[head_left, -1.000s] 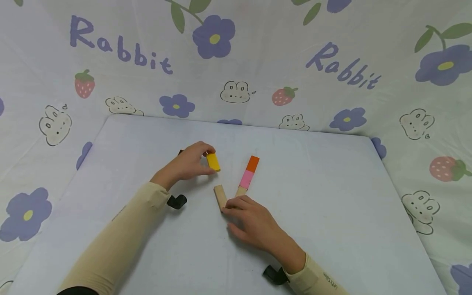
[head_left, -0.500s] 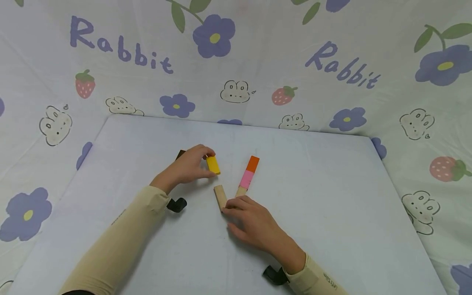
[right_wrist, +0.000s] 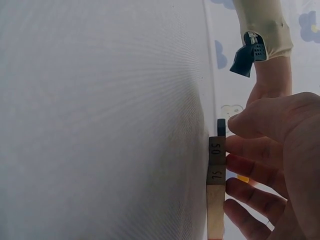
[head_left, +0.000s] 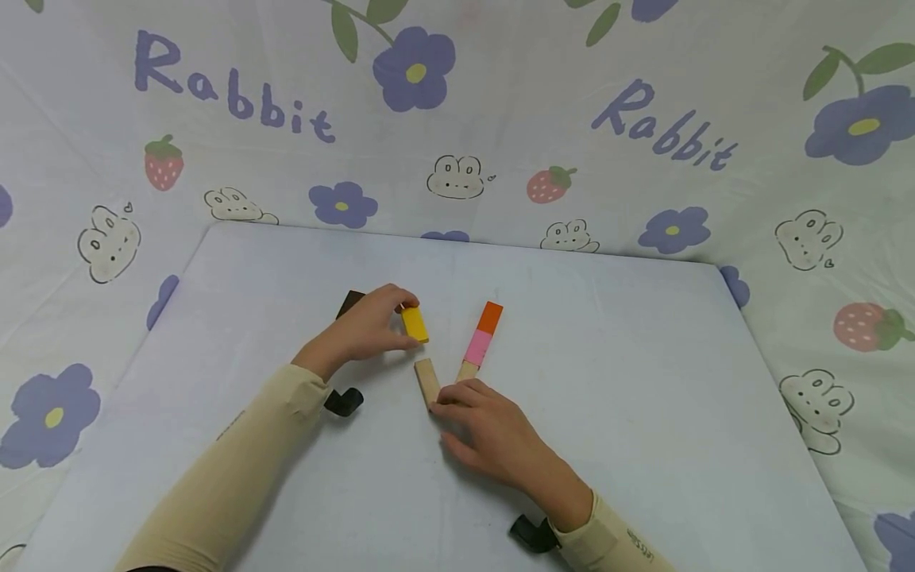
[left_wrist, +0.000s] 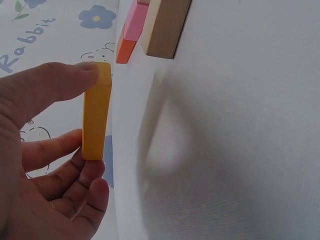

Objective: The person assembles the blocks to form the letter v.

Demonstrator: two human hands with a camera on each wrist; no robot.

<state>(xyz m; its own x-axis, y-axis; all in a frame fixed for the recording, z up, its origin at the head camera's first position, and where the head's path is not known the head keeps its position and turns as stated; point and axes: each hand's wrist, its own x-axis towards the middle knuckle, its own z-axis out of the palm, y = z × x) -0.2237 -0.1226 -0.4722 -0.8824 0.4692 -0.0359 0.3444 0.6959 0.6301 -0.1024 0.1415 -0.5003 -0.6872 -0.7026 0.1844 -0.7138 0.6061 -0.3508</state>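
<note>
My left hand [head_left: 360,327] pinches a yellow block [head_left: 415,325] on end between thumb and fingers; in the left wrist view the yellow block [left_wrist: 95,122] stands off the white surface. Just in front of it lies a plain wooden block [head_left: 426,381], slanting towards my right hand [head_left: 493,433]. The fingertips of that hand rest on the near ends of the wooden blocks, partly covering them. A second row leads away at a slant: a wooden block [head_left: 468,371], a pink block [head_left: 478,348] and an orange block [head_left: 490,318]. In the right wrist view, numbers mark the end of a block [right_wrist: 216,174].
Behind my left hand, a dark brown block [head_left: 349,303] lies partly hidden. The white tabletop [head_left: 643,381] reaches back to a printed cloth [head_left: 500,119] with rabbits and flowers. Black cameras [head_left: 345,402] sit at both wrists.
My left hand has moved slightly towards me with the yellow block, bringing it nearer the wooden block and uncovering more of the dark brown one. My right hand stays put.
</note>
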